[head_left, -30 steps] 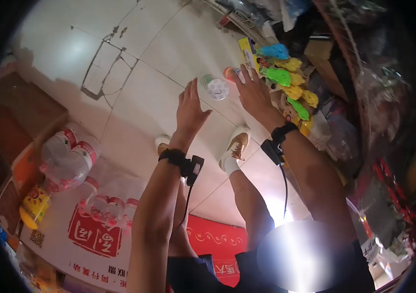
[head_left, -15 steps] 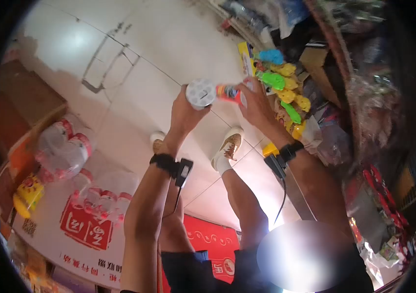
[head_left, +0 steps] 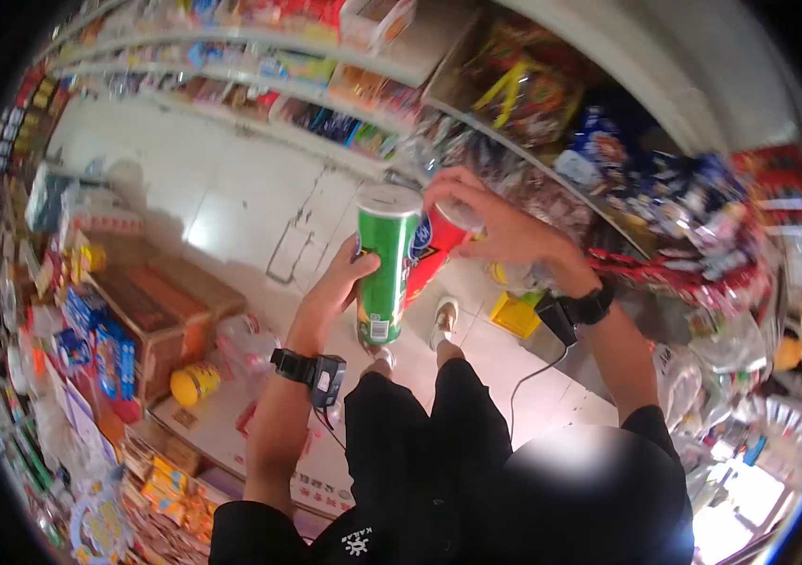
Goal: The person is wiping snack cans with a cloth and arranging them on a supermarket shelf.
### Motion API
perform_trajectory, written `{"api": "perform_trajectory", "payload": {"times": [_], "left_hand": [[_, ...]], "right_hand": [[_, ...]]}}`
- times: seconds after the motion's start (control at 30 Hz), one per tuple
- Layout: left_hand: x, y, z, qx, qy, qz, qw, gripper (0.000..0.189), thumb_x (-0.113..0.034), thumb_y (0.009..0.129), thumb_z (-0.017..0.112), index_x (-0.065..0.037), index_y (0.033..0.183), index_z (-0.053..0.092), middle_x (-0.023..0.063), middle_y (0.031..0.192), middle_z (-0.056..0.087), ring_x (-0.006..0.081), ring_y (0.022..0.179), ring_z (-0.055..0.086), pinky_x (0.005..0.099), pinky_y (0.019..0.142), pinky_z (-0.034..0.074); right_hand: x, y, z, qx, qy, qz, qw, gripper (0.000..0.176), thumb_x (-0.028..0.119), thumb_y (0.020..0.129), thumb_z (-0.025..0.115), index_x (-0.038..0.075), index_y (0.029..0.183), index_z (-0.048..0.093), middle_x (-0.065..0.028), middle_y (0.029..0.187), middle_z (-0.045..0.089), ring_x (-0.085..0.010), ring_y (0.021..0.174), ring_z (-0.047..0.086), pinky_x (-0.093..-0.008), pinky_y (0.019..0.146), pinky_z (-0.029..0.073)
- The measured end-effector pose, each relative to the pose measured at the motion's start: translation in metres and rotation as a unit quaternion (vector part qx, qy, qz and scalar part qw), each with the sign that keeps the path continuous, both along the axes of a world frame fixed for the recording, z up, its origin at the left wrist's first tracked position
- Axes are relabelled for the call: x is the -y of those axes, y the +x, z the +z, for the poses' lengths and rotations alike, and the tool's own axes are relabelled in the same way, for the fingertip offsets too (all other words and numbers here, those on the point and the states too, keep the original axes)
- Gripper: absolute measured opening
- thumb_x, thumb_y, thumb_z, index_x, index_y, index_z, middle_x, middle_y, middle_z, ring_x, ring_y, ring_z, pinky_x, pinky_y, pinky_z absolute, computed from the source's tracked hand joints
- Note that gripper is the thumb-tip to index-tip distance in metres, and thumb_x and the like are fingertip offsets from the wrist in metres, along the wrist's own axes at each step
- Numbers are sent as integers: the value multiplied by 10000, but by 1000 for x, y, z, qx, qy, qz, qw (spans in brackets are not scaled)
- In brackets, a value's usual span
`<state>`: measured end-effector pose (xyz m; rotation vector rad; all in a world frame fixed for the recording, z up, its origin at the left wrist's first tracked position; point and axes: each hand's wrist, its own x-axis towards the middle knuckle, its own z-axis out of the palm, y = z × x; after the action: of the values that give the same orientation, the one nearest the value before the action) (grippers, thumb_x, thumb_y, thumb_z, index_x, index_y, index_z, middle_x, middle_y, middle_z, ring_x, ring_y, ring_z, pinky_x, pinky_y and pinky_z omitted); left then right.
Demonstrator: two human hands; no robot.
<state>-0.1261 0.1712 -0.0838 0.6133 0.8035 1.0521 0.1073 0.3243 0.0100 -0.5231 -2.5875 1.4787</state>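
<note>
My left hand [head_left: 337, 287] grips a tall green chip can [head_left: 385, 264] held upright in front of me, its white lid on top. My right hand [head_left: 495, 224] holds a red chip can [head_left: 430, 252] by its upper end, tilted and pressed against the green can's right side. Both wrists wear black bands with small devices. Below the cans I see my dark trousers and a shoe on the pale tiled floor [head_left: 241, 202].
Shelves of packaged snacks [head_left: 533, 94] run across the top and right. Cardboard boxes [head_left: 152, 311], a yellow container [head_left: 194, 383] and stacked goods stand at the left. A yellow item [head_left: 516, 315] lies on the floor near my feet.
I have straightened up and the view has swung up from the floor to the shelves. Both cans came up with my hands and now show their sides instead of their ends.
</note>
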Motion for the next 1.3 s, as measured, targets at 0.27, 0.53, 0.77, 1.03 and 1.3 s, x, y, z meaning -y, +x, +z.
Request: {"api": "perform_trajectory", "payload": {"times": [0.27,0.53,0.77,1.03,1.3], "left_hand": [[-71,84,184,35,168,34,984,702,-323,812,799,-36,1349,450,103,1142,634,208,1024,643,381,859,557],[-160,218,308,-157,314,-77,933,529,-328,855,764,14,1220,591,94,1135,655,156,1037,606,321,938,470],[-275,299,335,-162,186,-132,960,517,-430,935,644,1,1212,576,121,1085,663,226,994,648,382,872,535],[-400,366,342,-102,157,-100,977,489,-356,974,605,-22,1318,508,135,1207,606,252,1109,599,404,978,480],[-488,465,297,-184,302,-64,933,381,-106,927,651,-120,1290,533,55,1213,596,200,1032,590,357,872,497]], "right_hand": [[30,56,141,-302,-176,-379,857,752,97,899,665,56,1511,231,-122,1279,512,-188,1126,547,-325,990,466],[1,223,214,-188,20,-504,843,524,383,902,720,8,1210,522,-40,930,654,-91,768,600,-266,643,506],[-16,472,216,-205,-67,-687,694,605,455,928,656,-29,1272,542,-73,1100,628,-125,974,606,-280,857,507],[-110,670,233,-296,-131,-657,680,440,442,958,596,57,1170,616,-72,980,694,-189,841,678,-303,749,561],[-232,702,206,-201,-43,-566,798,565,279,927,682,105,1416,460,-81,1307,594,-177,1142,602,-371,804,578]]}}
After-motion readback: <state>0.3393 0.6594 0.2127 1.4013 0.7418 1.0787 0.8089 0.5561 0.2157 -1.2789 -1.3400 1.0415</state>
